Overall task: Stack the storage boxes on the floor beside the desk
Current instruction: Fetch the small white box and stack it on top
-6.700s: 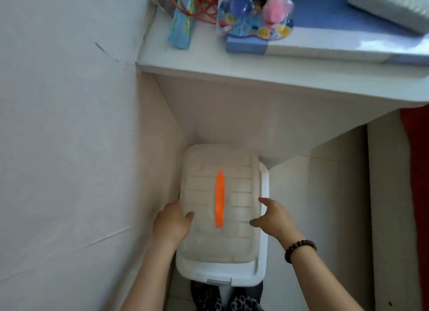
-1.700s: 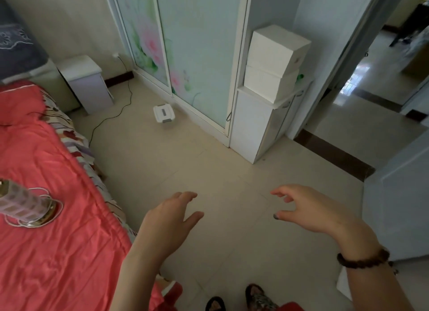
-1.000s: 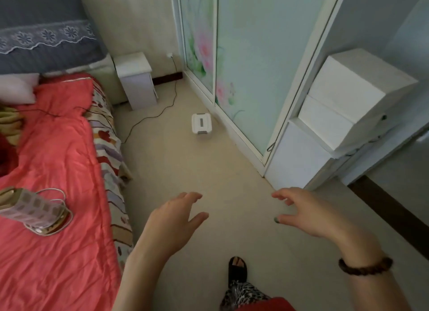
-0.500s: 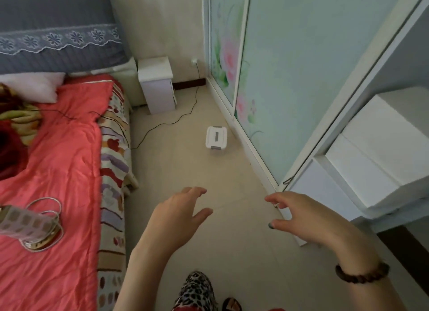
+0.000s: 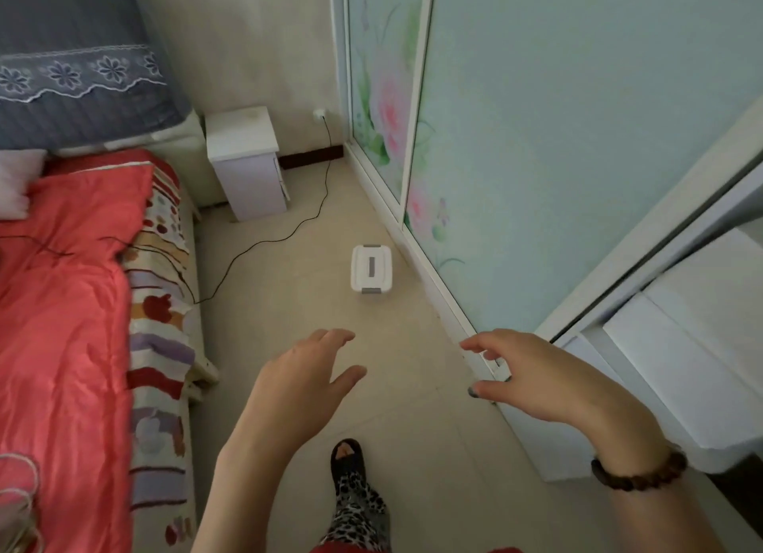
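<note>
A small white storage box (image 5: 370,271) with grey latches and a grey handle sits on the beige floor close to the wardrobe's sliding doors. Both my hands are raised in front of me, well short of the box. My left hand (image 5: 301,383) is empty with fingers spread. My right hand (image 5: 532,379) is also empty, fingers apart and slightly curled, a bead bracelet on its wrist. The desk and the stacked boxes are out of view.
A bed with a red cover (image 5: 62,305) fills the left side. A white nightstand (image 5: 247,160) stands at the far wall, a black cable (image 5: 289,234) trailing over the floor. White cabinet with boxes (image 5: 681,346) on the right. My foot (image 5: 351,466) is below.
I have turned from the boxes stacked under the desk and moved along the floor between bed and wardrobe. The small white box is nearer and more central. Both hands stay open and empty.
</note>
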`<state>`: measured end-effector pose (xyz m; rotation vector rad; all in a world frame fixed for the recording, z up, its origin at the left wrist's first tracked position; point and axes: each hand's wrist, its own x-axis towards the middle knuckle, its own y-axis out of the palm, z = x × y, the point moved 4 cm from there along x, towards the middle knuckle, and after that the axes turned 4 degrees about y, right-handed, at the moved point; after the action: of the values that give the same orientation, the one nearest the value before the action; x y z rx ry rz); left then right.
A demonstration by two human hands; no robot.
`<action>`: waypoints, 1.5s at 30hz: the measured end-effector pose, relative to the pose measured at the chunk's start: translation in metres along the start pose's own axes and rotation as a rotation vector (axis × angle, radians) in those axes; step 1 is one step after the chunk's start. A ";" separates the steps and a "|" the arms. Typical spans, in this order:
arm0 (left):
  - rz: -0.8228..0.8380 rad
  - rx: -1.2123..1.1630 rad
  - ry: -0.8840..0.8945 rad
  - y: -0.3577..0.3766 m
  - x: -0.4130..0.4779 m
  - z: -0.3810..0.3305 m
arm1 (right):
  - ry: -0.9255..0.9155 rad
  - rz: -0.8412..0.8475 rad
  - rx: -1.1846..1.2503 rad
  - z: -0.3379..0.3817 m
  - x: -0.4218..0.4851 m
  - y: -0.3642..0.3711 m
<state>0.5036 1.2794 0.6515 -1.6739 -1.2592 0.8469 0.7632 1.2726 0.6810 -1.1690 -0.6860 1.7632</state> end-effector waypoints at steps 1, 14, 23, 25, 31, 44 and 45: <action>0.002 0.003 0.006 -0.003 0.016 0.007 | 0.001 -0.001 0.004 0.004 0.015 -0.006; 0.044 -0.017 0.000 -0.048 0.174 0.104 | 0.032 0.029 0.080 0.060 0.186 -0.060; 0.076 -0.045 -0.002 -0.053 0.257 0.131 | 0.050 0.040 0.126 0.061 0.278 -0.094; 0.077 -0.039 -0.007 -0.054 0.281 0.135 | 0.047 0.038 0.135 0.058 0.305 -0.106; 0.084 -0.015 -0.050 -0.056 0.366 0.153 | 0.026 0.057 0.137 0.045 0.394 -0.139; 0.084 -0.036 -0.194 -0.048 0.539 0.161 | 0.000 0.147 0.113 0.001 0.566 -0.228; 0.088 -0.040 -0.201 -0.046 0.548 0.163 | 0.001 0.148 0.117 -0.002 0.576 -0.231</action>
<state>0.4856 1.8513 0.6144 -1.7200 -1.3528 1.0712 0.7559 1.8905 0.6226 -1.1657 -0.4996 1.8991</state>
